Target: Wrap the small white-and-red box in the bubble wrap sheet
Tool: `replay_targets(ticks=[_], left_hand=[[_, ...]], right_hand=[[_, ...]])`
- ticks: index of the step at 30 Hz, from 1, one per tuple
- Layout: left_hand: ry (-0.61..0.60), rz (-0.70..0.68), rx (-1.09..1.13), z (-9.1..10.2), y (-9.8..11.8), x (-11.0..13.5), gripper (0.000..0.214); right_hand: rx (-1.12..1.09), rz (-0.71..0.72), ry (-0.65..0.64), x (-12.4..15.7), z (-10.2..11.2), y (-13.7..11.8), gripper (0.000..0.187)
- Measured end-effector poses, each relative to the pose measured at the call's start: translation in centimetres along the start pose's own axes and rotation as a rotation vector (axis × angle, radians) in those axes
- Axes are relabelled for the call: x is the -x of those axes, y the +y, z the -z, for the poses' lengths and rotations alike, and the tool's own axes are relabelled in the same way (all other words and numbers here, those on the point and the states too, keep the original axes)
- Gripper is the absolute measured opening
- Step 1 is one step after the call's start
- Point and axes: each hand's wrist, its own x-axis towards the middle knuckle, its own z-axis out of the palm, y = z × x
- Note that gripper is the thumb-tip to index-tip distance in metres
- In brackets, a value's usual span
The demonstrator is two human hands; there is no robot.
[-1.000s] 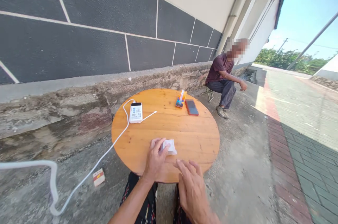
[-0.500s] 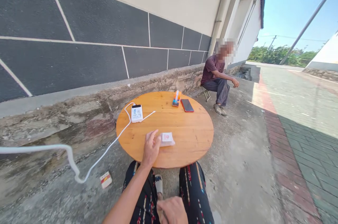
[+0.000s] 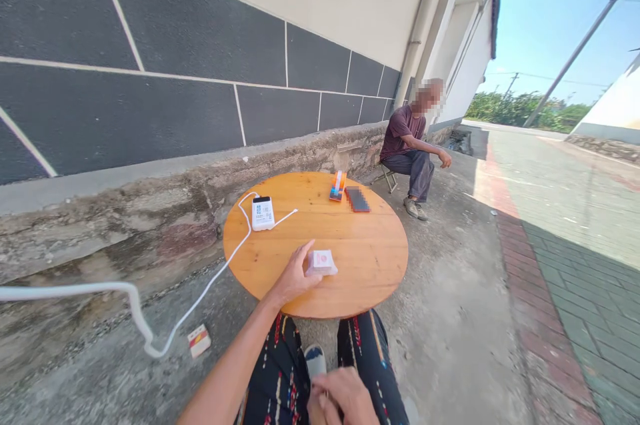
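On the near part of the round wooden table (image 3: 360, 245) lies a small box in clear plastic wrap (image 3: 323, 259), white on top with a reddish mark. My left hand (image 3: 296, 275) is around its left end, thumb along the near side and fingers along the far side. My right hand (image 3: 346, 393) is low over my lap, its fingers curled together; what they hold, if anything, cannot be made out.
A white power bank (image 3: 263, 213) with a white cable (image 3: 220, 263) sits at the table's left. An orange tape dispenser (image 3: 337, 186) and a phone (image 3: 358, 199) lie at the back. A person (image 3: 407, 138) sits beyond. A small carton (image 3: 199, 341) is on the ground.
My left hand has moved right and its thumb and fingers now straddle the end of the wrapped box, which has shifted slightly right. My right hand stays low over my lap.
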Motion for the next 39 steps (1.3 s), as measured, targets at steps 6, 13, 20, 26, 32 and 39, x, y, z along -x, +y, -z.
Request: replay_targets(ticks=[6, 13, 20, 26, 32, 39], left_hand=[[-0.133, -0.009, 0.091, 1.1, -0.8, -0.7, 0.081], [-0.133, 0.020, 0.196, 1.4, -1.6, -1.0, 0.074], [-0.126, 0.006, 0.123, 1.6, -1.3, -1.4, 0.063], [-0.058, -0.006, -0.114, 3.7, -1.5, 0.6, 0.054], [-0.034, -0.053, -0.350, 2.8, -1.4, 1.5, 0.012], [0.069, -0.019, -0.453, 0.6, -1.2, 0.9, 0.013]], right_hand=[[-0.131, -0.310, 0.114, -9.9, 6.2, 4.8, 0.057], [-0.352, -0.286, -0.112, -16.9, 4.0, 9.8, 0.087], [-0.304, -0.316, -0.080, -17.4, 3.2, 10.1, 0.067], [-0.261, -0.324, -0.029, -16.7, 2.8, 10.2, 0.065], [-0.242, -0.271, -0.039, -16.6, 2.9, 10.6, 0.063], [-0.146, -0.156, -0.036, -16.2, 2.8, 10.8, 0.058]])
